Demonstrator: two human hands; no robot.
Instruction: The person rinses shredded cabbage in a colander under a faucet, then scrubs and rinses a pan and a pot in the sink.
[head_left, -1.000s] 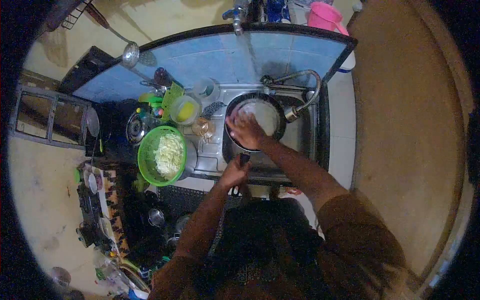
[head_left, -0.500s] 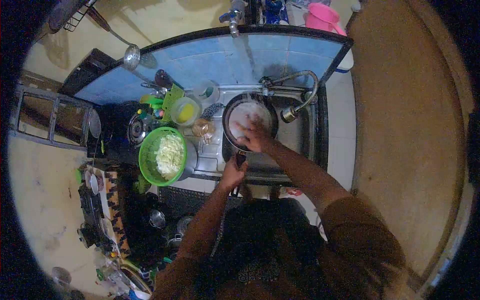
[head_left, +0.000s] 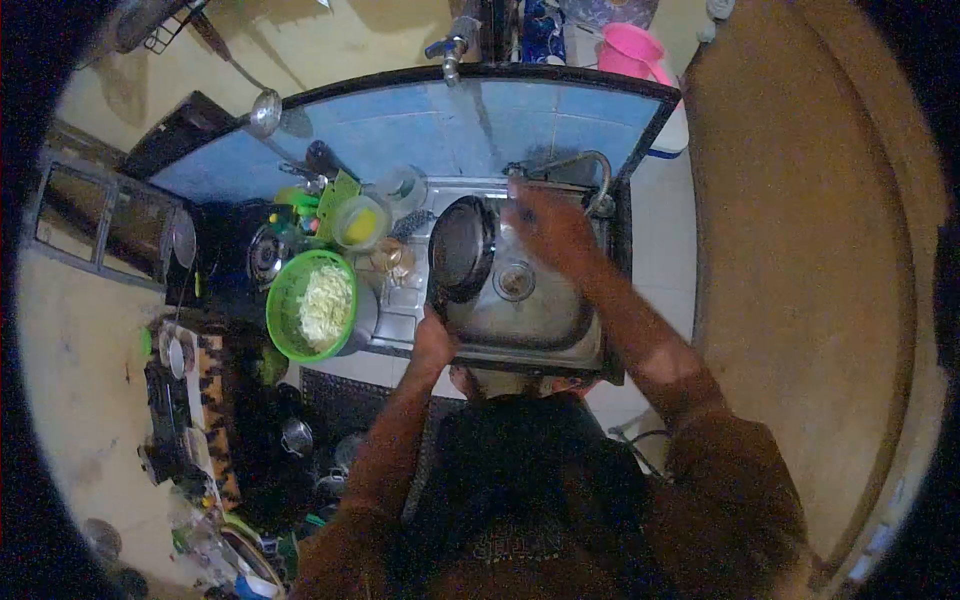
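Two hands are busy: your left hand (head_left: 433, 338) has its fingers closed on the handle of the pan (head_left: 462, 250), tilted on edge in the sink (head_left: 560, 325). Your right hand (head_left: 545, 222), blurred, seems spread near the faucet (head_left: 588, 165). Wet, that handle could slip and bang the basin.

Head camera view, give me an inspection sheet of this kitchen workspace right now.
Surface: steel sink set in a blue-tiled counter; drain uncovered.
Job's things: dark frying pan tilted on edge at the sink's left side.
Clutter: green colander of shredded cabbage, yellow-lidded tub, glass, ladle on the wall.
Hands: left hand at the pan's handle end; right hand over the basin near the faucet.
Cables: nothing seen.
Surroundings: pink jug, stove burner, pots on the floor.
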